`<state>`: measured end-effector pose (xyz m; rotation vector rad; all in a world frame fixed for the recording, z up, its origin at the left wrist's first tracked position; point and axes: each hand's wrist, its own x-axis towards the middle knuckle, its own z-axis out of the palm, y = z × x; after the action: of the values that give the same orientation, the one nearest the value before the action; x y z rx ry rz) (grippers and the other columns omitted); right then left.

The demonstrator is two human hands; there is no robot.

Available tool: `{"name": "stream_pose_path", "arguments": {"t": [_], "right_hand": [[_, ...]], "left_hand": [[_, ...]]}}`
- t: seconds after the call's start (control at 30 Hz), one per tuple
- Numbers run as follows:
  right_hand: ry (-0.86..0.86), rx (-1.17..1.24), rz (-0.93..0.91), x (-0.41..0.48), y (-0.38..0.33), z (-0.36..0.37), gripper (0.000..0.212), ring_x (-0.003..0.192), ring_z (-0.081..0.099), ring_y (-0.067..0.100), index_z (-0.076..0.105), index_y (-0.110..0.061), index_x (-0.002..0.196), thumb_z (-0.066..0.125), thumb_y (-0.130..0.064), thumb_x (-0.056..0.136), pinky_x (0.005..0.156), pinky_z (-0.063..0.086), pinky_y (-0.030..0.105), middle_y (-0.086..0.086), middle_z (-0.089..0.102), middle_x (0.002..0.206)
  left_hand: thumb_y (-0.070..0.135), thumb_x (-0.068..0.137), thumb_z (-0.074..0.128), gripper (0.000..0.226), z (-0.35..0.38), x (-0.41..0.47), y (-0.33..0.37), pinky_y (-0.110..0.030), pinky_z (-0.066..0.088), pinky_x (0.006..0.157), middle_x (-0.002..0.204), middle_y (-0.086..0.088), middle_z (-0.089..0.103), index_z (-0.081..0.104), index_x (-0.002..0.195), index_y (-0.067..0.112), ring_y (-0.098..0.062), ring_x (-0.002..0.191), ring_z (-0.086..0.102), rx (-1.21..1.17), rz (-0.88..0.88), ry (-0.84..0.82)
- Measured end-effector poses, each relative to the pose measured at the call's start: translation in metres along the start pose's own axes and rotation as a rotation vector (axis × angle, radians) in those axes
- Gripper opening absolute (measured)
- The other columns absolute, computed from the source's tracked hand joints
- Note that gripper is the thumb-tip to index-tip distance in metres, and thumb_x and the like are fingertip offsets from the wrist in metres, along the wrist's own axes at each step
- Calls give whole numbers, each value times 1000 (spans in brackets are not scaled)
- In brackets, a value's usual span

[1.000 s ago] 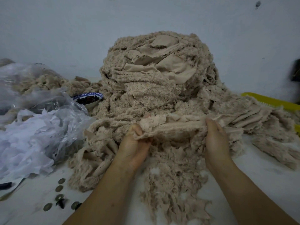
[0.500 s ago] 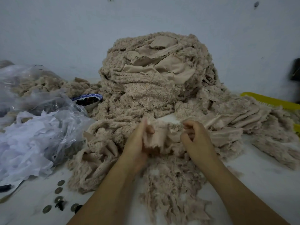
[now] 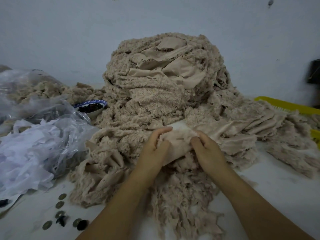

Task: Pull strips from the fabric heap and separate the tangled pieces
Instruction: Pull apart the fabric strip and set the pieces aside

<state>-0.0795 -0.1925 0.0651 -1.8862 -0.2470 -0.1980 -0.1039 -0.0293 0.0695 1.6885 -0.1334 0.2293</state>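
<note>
A tall heap of beige fuzzy fabric strips (image 3: 161, 87) rises in the middle of the white table and spreads to both sides. At its foot my left hand (image 3: 154, 149) and my right hand (image 3: 207, 151) sit close together, both gripping one bunched beige strip (image 3: 178, 142). The strip is folded up between my palms, smooth backing side out. More loose strips (image 3: 181, 201) lie under my wrists toward the near edge.
Clear plastic bags with white scraps (image 3: 32, 153) lie at the left. A blue-rimmed bowl (image 3: 91, 107) holding dark pieces sits beside the heap. Several coins and dark buttons (image 3: 60, 215) lie near the front left. A yellow basket (image 3: 287, 105) stands at the right. A wall (image 3: 69, 32) rises behind.
My hands held the strip stretched wide between them, then came together. The strip is now gathered into a bunch in both hands.
</note>
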Motion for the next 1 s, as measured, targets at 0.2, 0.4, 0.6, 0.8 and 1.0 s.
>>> {"name": "stream_pose_path", "arguments": {"t": [0.2,0.4,0.6,0.8,1.0], "right_hand": [[-37,344,142,1,3,1,33,95,71,1,77,-48,88,47,-53,99,88,52,28,-15,76,98],[-69,439,242,0,4,1,43,99,71,8,79,-41,94,54,-72,76,94,52,38,-9,77,104],[-39,545,209,1,0,2,64,126,57,13,66,-30,125,55,-66,73,113,39,46,-5,65,131],[-49,606,216,1,2,1,53,120,62,12,65,-20,129,59,-51,86,112,42,42,-5,69,126],[30,496,170,1,0,0,41,88,72,16,77,-22,92,43,-39,105,87,55,36,0,77,90]], "left_hand": [[26,96,64,12,3,-1,1,-31,56,73,99,-4,77,76,100,24,-21,89,72,-237,-183,20],[36,90,63,44,-1,4,7,-30,54,55,102,-16,69,68,121,5,-24,80,67,-597,-367,75],[37,83,59,50,-3,5,6,-30,59,78,117,-13,73,68,121,6,-22,101,72,-763,-363,12],[39,97,48,50,-7,6,4,-39,47,104,129,-15,67,62,131,6,-26,122,63,-818,-375,-23],[40,97,48,49,-9,7,3,-37,60,83,123,-17,70,63,126,4,-27,108,70,-913,-400,10]]}}
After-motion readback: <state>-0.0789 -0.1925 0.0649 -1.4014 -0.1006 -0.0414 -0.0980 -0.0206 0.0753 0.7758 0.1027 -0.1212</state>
